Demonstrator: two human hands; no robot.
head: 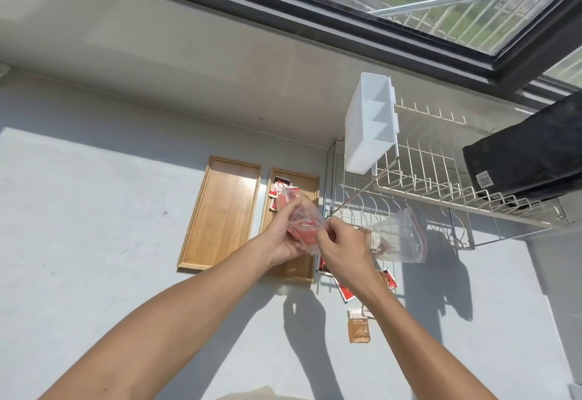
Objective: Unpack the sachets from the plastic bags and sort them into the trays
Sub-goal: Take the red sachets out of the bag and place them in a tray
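Left hand [285, 235] cupped under a clear bag [304, 221] of red sachets, fingers [291, 207] closed round it; right hand [341, 246] pinching the bag's edge, fingers [329, 235] closed on the plastic. Held above the right tray [310, 185], red sachets [278, 190] in it just beyond the left fingers. Empty left tray [220, 210] beside. Second bag [398, 237] just right of the right fingers. Loose sachets [358, 325] on the surface [94, 226] below the right wrist. Rack [441, 185] beyond.

right tray [310, 183] half hidden behind hands, sachet [358, 330] print unreadable, black bag [529, 160] cut off at right edge
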